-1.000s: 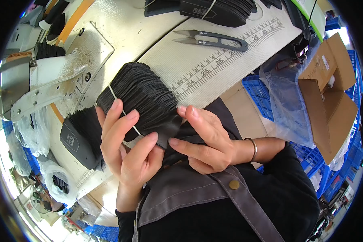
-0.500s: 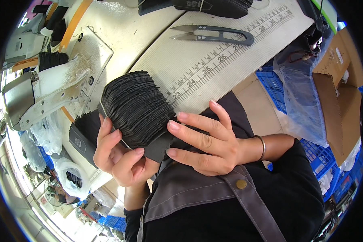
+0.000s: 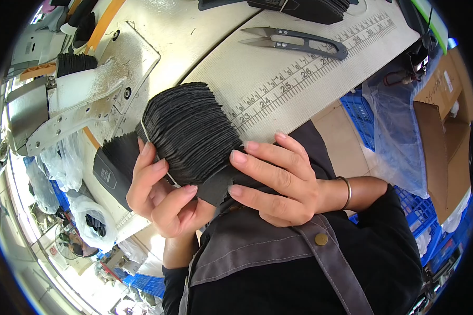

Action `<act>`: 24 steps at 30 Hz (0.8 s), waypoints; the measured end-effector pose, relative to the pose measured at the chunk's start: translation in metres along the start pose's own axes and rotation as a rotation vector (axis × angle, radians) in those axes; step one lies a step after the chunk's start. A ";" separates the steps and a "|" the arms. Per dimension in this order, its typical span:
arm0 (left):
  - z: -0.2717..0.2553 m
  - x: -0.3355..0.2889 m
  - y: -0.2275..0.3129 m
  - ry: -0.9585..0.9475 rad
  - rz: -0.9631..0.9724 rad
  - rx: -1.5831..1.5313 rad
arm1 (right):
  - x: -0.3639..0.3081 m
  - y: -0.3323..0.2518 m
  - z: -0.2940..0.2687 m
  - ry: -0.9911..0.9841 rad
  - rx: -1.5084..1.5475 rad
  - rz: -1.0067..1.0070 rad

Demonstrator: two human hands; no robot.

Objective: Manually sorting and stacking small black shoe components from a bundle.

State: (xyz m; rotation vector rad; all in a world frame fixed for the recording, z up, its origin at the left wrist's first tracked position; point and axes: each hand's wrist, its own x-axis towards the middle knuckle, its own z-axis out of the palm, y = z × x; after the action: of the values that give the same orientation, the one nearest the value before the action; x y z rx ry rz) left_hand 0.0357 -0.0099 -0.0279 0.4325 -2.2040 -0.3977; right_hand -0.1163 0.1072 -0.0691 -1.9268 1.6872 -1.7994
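A thick stack of black fabric pieces [image 3: 192, 128] stands between my hands at the table's near edge, its layered edges facing up. A thin white band runs along its left side. My left hand [image 3: 165, 197] curls its fingers around the stack's lower left. From the right, my right hand [image 3: 281, 181] presses its fingertips against the stack's near right edge, beside a flat black piece [image 3: 215, 187] that sticks out at the bottom. Another bundle of black pieces [image 3: 110, 170] lies just left of my left hand, partly hidden by it.
Grey thread snips [image 3: 305, 44] lie beyond the stack on the ruler-marked table [image 3: 270, 118]. A further black bundle [image 3: 310, 8] lies at the far edge. A white machine arm [image 3: 81, 107] stands at left. Blue crates [image 3: 360, 118] and a cardboard box [image 3: 436, 136] are at right.
The table, snips and machine have shifted right and slightly up in the picture. Both hands keep much the same hold on the stack, a little further right in view.
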 end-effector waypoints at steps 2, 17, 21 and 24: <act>0.000 0.002 0.001 -0.036 -0.014 0.012 | 0.000 0.000 0.000 -0.001 -0.010 0.003; 0.005 0.014 0.004 -0.071 0.051 -0.033 | 0.002 0.004 0.000 0.033 0.060 -0.042; 0.005 0.019 0.012 -0.127 0.031 0.054 | 0.003 0.008 0.000 0.025 0.055 -0.067; 0.006 0.017 0.010 -0.098 0.068 0.027 | 0.003 0.007 0.003 0.105 -0.023 -0.057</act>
State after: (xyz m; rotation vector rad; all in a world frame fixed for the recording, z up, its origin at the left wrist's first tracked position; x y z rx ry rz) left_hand 0.0194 -0.0074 -0.0157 0.3578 -2.3148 -0.3598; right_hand -0.1192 0.1003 -0.0720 -1.9408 1.7075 -1.9425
